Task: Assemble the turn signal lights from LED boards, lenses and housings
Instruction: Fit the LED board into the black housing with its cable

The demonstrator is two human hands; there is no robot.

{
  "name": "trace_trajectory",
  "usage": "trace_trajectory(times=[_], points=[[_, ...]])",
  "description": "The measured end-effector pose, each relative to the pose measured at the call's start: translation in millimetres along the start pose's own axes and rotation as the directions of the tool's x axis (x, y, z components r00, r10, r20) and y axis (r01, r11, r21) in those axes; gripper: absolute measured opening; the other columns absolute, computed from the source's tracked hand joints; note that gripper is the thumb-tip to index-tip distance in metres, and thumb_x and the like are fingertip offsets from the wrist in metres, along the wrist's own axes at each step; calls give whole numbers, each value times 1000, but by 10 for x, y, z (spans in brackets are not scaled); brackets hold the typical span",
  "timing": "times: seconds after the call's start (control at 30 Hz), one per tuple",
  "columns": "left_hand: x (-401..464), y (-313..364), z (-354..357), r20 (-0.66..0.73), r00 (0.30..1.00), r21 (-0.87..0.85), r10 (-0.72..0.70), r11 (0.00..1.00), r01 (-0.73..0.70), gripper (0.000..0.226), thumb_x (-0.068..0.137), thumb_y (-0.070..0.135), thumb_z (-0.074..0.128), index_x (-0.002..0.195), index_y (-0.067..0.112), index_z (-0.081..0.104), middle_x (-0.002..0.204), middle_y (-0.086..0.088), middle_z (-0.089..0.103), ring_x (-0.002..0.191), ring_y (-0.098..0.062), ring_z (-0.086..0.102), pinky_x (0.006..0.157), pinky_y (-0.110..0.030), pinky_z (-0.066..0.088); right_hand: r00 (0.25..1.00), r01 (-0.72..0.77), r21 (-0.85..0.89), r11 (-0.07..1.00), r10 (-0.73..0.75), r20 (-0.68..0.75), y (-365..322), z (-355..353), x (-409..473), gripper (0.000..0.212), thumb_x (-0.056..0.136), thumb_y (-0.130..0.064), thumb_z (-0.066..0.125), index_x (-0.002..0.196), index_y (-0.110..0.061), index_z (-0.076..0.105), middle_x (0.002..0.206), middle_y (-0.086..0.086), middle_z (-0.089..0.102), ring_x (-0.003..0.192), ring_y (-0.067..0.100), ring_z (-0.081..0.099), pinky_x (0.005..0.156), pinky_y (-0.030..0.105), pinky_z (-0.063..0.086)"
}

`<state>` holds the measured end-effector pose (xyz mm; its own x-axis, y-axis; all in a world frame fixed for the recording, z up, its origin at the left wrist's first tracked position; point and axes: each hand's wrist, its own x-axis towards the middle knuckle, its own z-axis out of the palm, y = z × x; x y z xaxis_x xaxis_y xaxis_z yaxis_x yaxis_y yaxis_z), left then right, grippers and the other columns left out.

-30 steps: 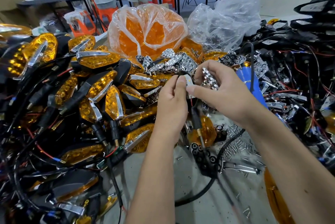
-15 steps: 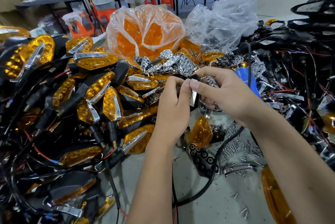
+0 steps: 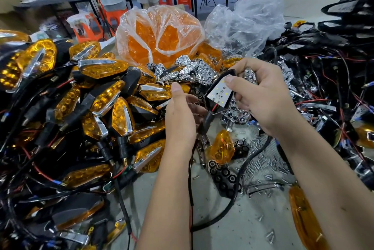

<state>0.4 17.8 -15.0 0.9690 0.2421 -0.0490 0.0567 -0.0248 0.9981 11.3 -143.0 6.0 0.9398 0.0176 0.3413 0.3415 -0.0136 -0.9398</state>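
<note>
A large heap of finished lights [image 3: 105,96] is piled at the left, so much of the batch is judged done; loose housings with wires [image 3: 334,92] at the right, a bag of lenses [image 3: 159,35] and a pile of reflectors [image 3: 194,69] show that plenty is left. The unit in hand is judged to be at an early step: a white LED board [image 3: 219,93] is seated in a black housing [image 3: 228,76], with no lens on it yet.

The housing is gripped by the right hand [image 3: 261,96], thumb laid on the board's upper edge and fingers curled behind; a reflector seems also held in those fingers. The left hand [image 3: 180,116] is held just beside it, fingers loosely curled toward the wire [image 3: 214,107]; whether the wire is pinched cannot be told.

The board faces the camera, above the table's middle. Its long axis is tilted, upper right to lower left, the wire end lowest.
</note>
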Motion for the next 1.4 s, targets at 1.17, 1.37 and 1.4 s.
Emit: trace_trajectory(times=[1.17, 1.37, 1.4], points=[[-129, 18, -64, 550, 822, -134, 150, 987, -91, 12, 95, 26, 56, 100, 20, 65, 65, -4, 56, 45, -18, 41, 42, -25, 35, 999, 13, 17, 1000, -14, 46, -53, 83, -42, 19, 90, -19, 66, 73, -27, 67, 51, -6, 48, 39, 9, 32, 42, 19, 27], [-133, 25, -60, 565, 817, -171, 115, 985, -20, 18, 95, 31, 58, 80, 37, 68, 62, -1, 49, 46, -16, 35, 43, -26, 30, 998, 43, -35, 998, -42, 43, -36, 61, -25, 17, 92, -19, 66, 75, -21, 65, 55, -8, 46, 44, 9, 36, 43, 20, 30], [-137, 27, -58, 565, 817, -176, 117, 984, -20, 19, 95, 31, 58, 80, 39, 68, 62, 0, 49, 47, -15, 36, 43, -26, 31, 997, 57, -34, 998, -55, 48, -32, 56, -22, 16, 93, -17, 66, 76, -18, 64, 58, -8, 45, 45, 9, 37, 43, 19, 31]])
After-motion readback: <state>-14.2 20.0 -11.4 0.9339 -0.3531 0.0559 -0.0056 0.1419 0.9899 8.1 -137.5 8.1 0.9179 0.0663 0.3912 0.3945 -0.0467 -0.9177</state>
